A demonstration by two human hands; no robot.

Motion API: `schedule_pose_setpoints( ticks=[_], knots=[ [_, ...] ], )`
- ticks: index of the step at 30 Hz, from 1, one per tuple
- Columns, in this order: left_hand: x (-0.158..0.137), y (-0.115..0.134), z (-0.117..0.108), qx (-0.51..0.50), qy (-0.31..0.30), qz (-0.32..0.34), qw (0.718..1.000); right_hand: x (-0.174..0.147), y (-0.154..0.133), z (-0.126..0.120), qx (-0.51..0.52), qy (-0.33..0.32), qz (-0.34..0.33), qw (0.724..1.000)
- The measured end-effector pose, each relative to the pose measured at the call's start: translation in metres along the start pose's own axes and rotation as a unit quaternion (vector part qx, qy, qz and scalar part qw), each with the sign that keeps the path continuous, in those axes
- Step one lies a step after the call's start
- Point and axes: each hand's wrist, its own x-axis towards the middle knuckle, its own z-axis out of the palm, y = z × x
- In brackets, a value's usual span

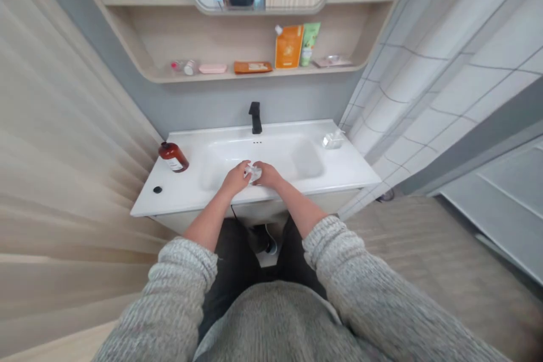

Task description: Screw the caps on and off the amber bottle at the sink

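Both hands close around a small white object over the sink basin.

The left hand point(235, 178) and right hand point(268, 174) meet on the white object point(254, 172) above the front of the sink point(348, 167), each grasping one end. It looks pale and crumpled, lying roughly left to right; its exact shape is too small to tell.

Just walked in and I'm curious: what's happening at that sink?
A person in a grey sweater stands at a white sink, both hands over the basin. The left hand and right hand meet around a small whitish object, too small to identify. The black tap shows no visible water. A brown bottle lies on the counter's left.
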Motion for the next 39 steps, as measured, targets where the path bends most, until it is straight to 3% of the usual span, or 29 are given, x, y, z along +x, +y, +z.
schedule_pose_setpoints(
  ticks=[17, 26, 35, 39],
  knots=[
    [0.0003, 0.0010, 0.0002, 0.030, 0.000, -0.004, 1.000, 0.0039, 0.0040, 0.0031, 0.009, 0.002, 0.009, 1.000],
    [-0.0005, 0.0038, -0.0038, 0.052, 0.003, -0.006, 0.999, 0.0010, 0.0011, 0.0028, 0.011, 0.003, -0.030, 0.999],
    [-0.0019, 0.0048, -0.0047, 0.030, 0.002, 0.072, 0.997, -0.0015, -0.0020, 0.0003, 0.007, -0.003, -0.045, 0.999],
    [-0.0016, 0.0052, -0.0048, 0.059, 0.016, 0.029, 0.998, -0.0006, -0.0021, 0.0004, 0.000, -0.005, -0.041, 0.999]
  ],
)
